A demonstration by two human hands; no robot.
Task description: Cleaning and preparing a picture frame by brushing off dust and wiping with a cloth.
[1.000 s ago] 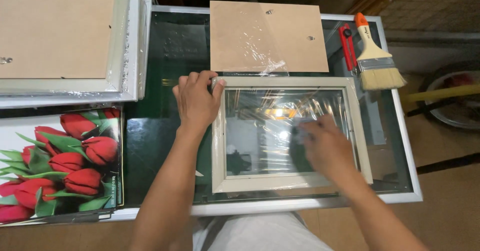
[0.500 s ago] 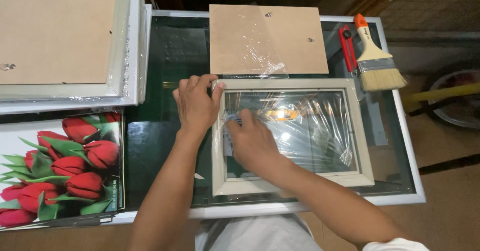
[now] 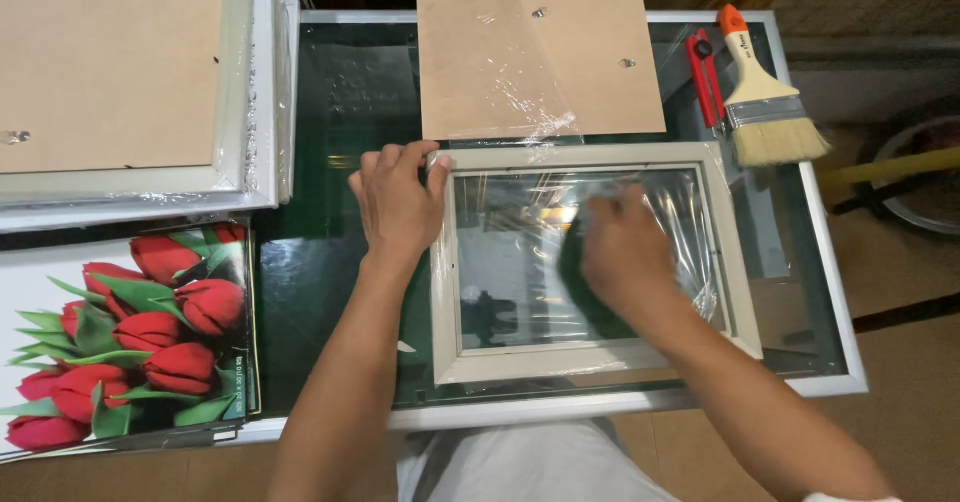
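A pale wooden picture frame (image 3: 560, 362) with a glass pane lies flat on the table in front of me, loose clear plastic film around its edges. My left hand (image 3: 398, 207) grips the frame's top-left corner, thumb on the top rail. My right hand (image 3: 625, 252) presses a dark green cloth (image 3: 580, 300) against the middle of the glass; the hand is blurred and hides most of the cloth.
A brown backing board (image 3: 540, 62) under plastic film lies just beyond the frame. A paintbrush (image 3: 765, 112) and a red utility knife (image 3: 707, 77) lie at the far right. Stacked wrapped frames (image 3: 120, 82) and a tulip picture (image 3: 120, 332) fill the left. The dark glass table (image 3: 330, 262) has a metal rim.
My right hand swept with the cloth from the glass's right side to its left and is now back at the middle. The left hand stays on the corner.
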